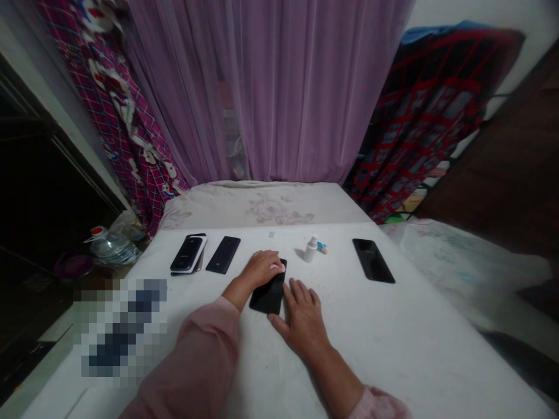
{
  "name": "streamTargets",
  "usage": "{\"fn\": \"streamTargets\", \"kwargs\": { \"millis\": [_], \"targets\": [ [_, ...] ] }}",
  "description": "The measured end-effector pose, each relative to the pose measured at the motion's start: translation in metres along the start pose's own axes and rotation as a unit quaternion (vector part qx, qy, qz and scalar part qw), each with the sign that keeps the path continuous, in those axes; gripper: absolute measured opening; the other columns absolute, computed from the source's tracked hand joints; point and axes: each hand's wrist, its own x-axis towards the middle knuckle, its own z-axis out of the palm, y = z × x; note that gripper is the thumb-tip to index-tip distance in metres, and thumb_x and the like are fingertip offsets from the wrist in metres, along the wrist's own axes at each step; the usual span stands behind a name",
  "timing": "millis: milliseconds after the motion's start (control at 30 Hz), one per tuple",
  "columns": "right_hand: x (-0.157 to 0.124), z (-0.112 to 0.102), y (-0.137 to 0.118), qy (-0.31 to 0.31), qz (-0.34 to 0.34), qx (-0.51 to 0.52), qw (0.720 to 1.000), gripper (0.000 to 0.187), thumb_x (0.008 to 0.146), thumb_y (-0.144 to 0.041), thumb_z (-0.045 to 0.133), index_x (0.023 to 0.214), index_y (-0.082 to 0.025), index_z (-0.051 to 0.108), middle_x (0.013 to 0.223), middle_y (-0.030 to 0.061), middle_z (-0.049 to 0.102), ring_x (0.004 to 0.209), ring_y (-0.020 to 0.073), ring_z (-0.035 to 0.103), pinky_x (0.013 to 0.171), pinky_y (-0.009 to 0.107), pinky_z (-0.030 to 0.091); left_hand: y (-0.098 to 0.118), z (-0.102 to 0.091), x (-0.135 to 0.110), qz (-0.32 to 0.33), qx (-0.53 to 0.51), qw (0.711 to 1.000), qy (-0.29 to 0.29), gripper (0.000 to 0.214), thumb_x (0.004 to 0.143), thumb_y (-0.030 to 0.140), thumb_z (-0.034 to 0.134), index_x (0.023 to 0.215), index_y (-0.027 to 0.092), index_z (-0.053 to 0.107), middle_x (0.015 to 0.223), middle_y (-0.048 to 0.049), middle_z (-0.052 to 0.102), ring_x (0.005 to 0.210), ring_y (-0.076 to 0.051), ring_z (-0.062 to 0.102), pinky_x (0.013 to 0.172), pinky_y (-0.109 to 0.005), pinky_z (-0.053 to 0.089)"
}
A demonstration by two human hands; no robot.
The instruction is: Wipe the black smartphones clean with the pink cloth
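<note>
1. While the smooth-looking white tabletop [393,331] bears other phones [374,262] toward its side edges, wiping appears unfinished; their cleanliness cannot be judged.
2. The right hand [303,317], open, spreads its fingers beside the flat, glossy phone [268,295] mid-tabletop.
3. The left hand [262,265] pinches a soft-looking pink wad [275,267] against the phone's far end.

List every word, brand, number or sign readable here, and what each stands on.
No text reads clearly.
White-edged black phone, top of the left stack: pale mark, too small.
Flat dark phone beside it: pale mark, too small.
Glossy black phone at far right: faint mark, too blurred.
Black rectangular phone in the middle: none visible.
</note>
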Motion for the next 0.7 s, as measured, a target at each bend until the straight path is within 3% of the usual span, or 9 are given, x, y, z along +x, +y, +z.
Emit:
{"fn": "streamTargets", "kwargs": {
  "millis": [167,267,367,467,700],
  "targets": [
    [0.0,-0.002,-0.001,0.026,-0.01,0.016,0.999,0.061,0.088,-0.046,0.057,0.142,-0.02,0.045,0.146,0.0155,0.046,0.135,0.033,0.04,0.109,0.053,0.027,0.002,0.0,0.011,-0.023,0.0,1.0,0.012,0.011,0.085,0.024,0.063,0.087,0.024,0.074,0.099,-0.0007,0.075,0.099,-0.019,0.065,0.094,-0.03,0.044],
    [0.002,-0.002,0.0,0.044,-0.019,0.043,0.998,0.048,0.089,-0.036,0.058,0.136,-0.026,0.052,0.139,0.0097,0.055,0.128,0.0285,0.048,0.105,0.048,0.032,0.002,0.003,0.016,-0.055,0.005,0.998,0.042,0.014,0.086,0.025,0.06,0.088,0.022,0.074,0.1,-0.0025,0.075,0.1,-0.022,0.063,0.093,-0.032,0.044],
    [0.003,-0.002,0.001,0.051,0.0,0.062,0.997,0.046,0.088,-0.031,0.06,0.133,-0.023,0.055,0.131,0.0083,0.062,0.122,0.0266,0.052,0.101,0.043,0.037,-0.001,0.006,0.02,-0.083,0.006,0.994,0.07,0.014,0.086,0.025,0.06,0.088,0.022,0.073,0.099,-0.0041,0.075,0.1,-0.024,0.062,0.092,-0.034,0.045],
    [0.005,-0.002,0.001,0.07,0.042,0.038,0.996,0.049,0.086,-0.034,0.065,0.131,-0.017,0.057,0.137,0.013,0.057,0.127,0.0309,0.047,0.102,0.045,0.035,-0.004,0.009,0.019,-0.089,-0.005,0.992,0.084,0.015,0.086,0.023,0.059,0.089,0.022,0.073,0.099,-0.0037,0.075,0.1,-0.022,0.063,0.092,-0.033,0.046],
    [0.009,-0.005,-0.003,0.059,0.051,0.02,0.997,0.037,0.088,-0.035,0.063,0.123,-0.023,0.064,0.139,0.0094,0.056,0.129,0.0303,0.046,0.102,0.045,0.033,-0.011,0.008,0.006,-0.06,-0.031,0.994,0.083,0.012,0.087,0.021,0.059,0.088,0.022,0.071,0.114,-0.0038,0.071,0.116,-0.019,0.06,0.102,-0.03,0.044]
  ]
}}
